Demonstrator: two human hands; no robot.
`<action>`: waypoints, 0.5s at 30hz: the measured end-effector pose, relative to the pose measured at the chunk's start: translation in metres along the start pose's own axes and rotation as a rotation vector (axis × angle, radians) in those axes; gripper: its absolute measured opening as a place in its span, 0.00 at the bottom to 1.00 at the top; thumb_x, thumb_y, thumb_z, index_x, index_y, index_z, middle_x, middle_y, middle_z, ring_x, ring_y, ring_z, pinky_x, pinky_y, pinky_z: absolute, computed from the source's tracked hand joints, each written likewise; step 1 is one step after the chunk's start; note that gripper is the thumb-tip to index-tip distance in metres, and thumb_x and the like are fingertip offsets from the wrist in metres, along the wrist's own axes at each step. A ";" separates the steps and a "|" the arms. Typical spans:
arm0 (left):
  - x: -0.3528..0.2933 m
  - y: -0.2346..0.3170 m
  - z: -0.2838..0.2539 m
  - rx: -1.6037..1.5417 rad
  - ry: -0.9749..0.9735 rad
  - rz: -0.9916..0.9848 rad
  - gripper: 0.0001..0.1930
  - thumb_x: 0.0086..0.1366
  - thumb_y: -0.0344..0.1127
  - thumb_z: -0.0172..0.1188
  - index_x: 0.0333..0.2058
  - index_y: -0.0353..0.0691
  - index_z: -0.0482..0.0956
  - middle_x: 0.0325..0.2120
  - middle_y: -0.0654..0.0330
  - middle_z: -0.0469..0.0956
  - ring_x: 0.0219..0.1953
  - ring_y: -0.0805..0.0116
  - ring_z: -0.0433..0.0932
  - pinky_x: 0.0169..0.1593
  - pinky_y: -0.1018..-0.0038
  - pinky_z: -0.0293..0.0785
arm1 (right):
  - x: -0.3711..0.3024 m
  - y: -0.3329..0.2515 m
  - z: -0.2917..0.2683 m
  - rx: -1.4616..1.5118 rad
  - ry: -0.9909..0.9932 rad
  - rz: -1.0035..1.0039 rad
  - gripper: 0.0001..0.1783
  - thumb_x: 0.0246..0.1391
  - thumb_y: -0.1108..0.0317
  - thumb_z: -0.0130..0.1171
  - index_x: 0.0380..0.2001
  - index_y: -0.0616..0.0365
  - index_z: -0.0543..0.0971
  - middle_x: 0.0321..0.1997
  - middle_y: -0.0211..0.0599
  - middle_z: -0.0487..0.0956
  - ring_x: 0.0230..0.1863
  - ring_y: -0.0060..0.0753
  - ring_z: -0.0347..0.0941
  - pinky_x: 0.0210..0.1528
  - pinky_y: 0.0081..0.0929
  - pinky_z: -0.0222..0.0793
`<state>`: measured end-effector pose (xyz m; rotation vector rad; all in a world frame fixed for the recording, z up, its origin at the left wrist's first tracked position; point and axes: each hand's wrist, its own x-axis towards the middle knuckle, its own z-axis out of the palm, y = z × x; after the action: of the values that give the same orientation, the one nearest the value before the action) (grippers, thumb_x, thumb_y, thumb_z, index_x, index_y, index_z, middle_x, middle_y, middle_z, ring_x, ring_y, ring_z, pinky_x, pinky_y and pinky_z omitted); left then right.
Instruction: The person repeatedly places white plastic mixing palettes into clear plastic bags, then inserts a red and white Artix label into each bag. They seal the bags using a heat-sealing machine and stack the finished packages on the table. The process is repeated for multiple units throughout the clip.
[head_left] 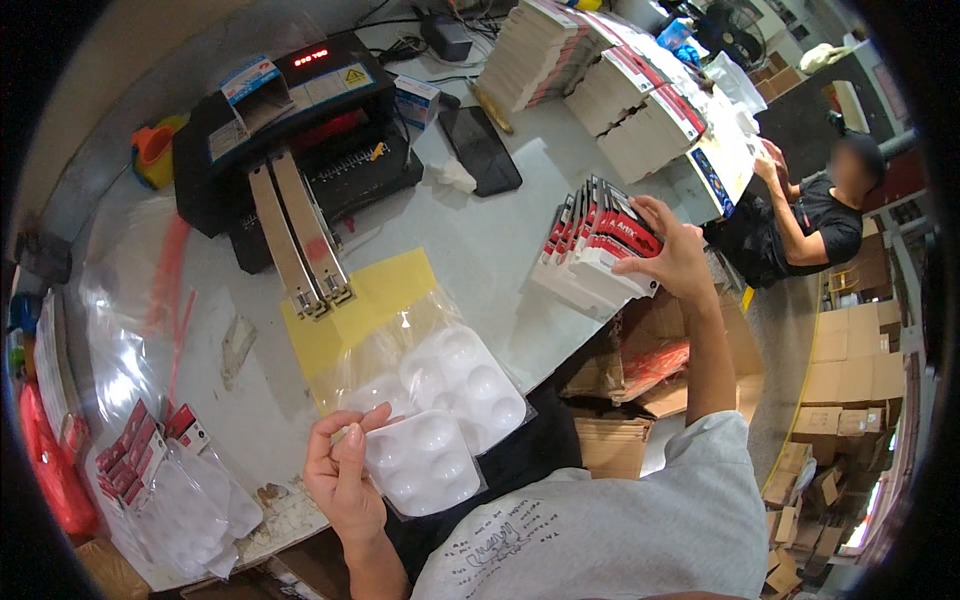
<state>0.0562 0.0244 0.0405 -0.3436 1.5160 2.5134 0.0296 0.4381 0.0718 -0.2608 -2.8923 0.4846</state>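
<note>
My left hand is closed at the left edge of a white plastic paint palette with round wells, near the table's front edge. Beside it lies another white palette in a clear plastic bag, partly on a yellow sheet. To the right, my right hand has its thumb and fingers around the end of a row of red, black and white printed cards. These cards stand leaning together at the table edge. How many the fingers grip cannot be made out.
A black sealing machine with two metal rails stands at the back left. Bagged palettes with red cards lie front left. A dark phone, tall card stacks and open cardboard boxes are around. Another person sits far right.
</note>
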 end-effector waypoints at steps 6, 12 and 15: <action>-0.006 0.004 -0.004 -0.004 0.000 -0.001 0.09 0.63 0.29 0.51 0.39 0.30 0.70 0.35 0.41 0.78 0.36 0.58 0.79 0.43 0.71 0.73 | -0.016 -0.025 0.002 0.053 0.119 0.051 0.37 0.27 0.48 0.72 0.44 0.52 0.74 0.40 0.33 0.81 0.42 0.26 0.75 0.50 0.31 0.51; -0.004 0.012 0.005 0.123 -0.005 -0.016 0.12 0.63 0.28 0.51 0.42 0.27 0.74 0.36 0.45 0.78 0.38 0.61 0.79 0.45 0.72 0.72 | -0.035 -0.110 -0.016 0.341 0.207 0.111 0.25 0.34 0.69 0.70 0.41 0.55 0.77 0.29 0.33 0.80 0.37 0.25 0.72 0.40 0.27 0.65; -0.003 0.015 0.014 0.228 -0.132 -0.093 0.12 0.64 0.28 0.50 0.43 0.27 0.74 0.37 0.51 0.79 0.40 0.68 0.77 0.46 0.77 0.70 | -0.025 -0.166 -0.006 0.774 -0.103 -0.121 0.27 0.38 0.70 0.69 0.44 0.64 0.73 0.35 0.38 0.78 0.39 0.24 0.72 0.40 0.23 0.69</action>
<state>0.0534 0.0299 0.0600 -0.2036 1.6695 2.2171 0.0321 0.2803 0.1288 0.0646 -2.5372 1.5452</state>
